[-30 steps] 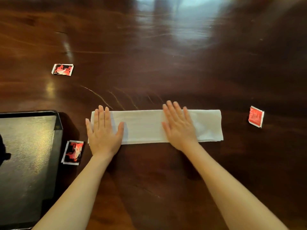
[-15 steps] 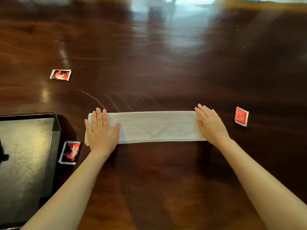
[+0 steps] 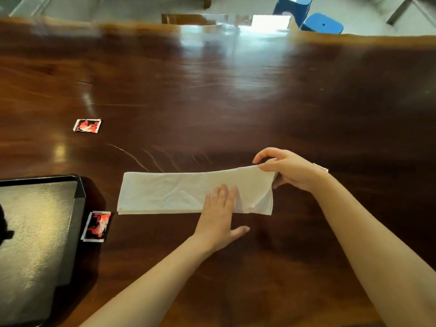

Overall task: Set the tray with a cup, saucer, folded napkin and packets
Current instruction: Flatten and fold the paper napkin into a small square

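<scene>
A white napkin [image 3: 169, 193] lies folded into a long strip on the dark wooden table. My left hand [image 3: 220, 214] presses flat on its near edge, right of the middle, fingers apart. My right hand [image 3: 289, 169] pinches the strip's right end and holds it lifted off the table. A black tray [image 3: 79, 197] sits at the left. One red packet [image 3: 96, 226] lies beside the tray's right rim, another red packet [image 3: 87, 125] farther back on the left. A third packet [image 3: 322, 168] is mostly hidden behind my right wrist. No cup or saucer is in view.
The table [image 3: 236, 102] stretches far back to a lighter wooden edge. Beyond it stand two blue stools [image 3: 320, 23] on a grey floor.
My left hand slid from the napkin's left end to right of its middle. My right hand went from pressing flat to pinching and lifting the right end. The camera tilted up.
</scene>
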`<state>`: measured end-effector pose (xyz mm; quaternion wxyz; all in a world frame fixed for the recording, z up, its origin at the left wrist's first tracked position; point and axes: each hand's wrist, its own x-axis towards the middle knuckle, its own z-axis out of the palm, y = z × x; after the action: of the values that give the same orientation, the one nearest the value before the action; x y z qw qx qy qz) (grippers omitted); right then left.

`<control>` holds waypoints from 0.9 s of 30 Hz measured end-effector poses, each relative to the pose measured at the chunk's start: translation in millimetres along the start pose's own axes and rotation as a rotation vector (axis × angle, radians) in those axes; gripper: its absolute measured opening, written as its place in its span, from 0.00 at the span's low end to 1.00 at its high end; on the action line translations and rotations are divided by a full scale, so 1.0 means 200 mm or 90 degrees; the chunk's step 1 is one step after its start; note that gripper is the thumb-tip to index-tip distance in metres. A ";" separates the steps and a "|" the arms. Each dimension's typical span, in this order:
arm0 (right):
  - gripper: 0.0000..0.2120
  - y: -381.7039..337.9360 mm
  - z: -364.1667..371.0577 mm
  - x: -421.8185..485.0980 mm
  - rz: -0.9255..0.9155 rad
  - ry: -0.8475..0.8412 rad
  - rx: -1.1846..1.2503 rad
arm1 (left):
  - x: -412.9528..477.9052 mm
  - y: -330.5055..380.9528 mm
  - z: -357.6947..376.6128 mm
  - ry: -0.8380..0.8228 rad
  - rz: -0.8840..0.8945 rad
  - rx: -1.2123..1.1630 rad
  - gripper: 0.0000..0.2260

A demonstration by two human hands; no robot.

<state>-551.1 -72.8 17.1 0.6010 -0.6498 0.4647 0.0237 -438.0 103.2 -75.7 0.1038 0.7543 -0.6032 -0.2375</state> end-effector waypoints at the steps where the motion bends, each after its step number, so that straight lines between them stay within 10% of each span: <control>1: 0.06 -0.07 0.01 -0.04 -0.019 -0.044 0.081 | 0.00 0.06 -0.07 0.026 0.012 -0.055 0.44; 10: 0.13 -0.67 -0.02 -0.41 -0.200 -0.168 0.275 | -0.17 0.30 -0.78 0.445 0.033 -0.396 0.12; 17: 0.05 -1.03 -0.01 -0.72 -0.405 0.143 -0.111 | -0.28 0.37 -1.26 0.506 0.179 -0.513 0.07; 27: 0.05 -1.17 0.02 -0.60 -0.334 0.093 -0.106 | -0.19 0.25 -1.37 0.529 0.106 -0.586 0.04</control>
<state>-469.9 -36.7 264.3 0.4961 -0.7950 0.3190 -0.1418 -354.2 91.3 193.0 0.6620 0.6123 -0.4050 -0.1510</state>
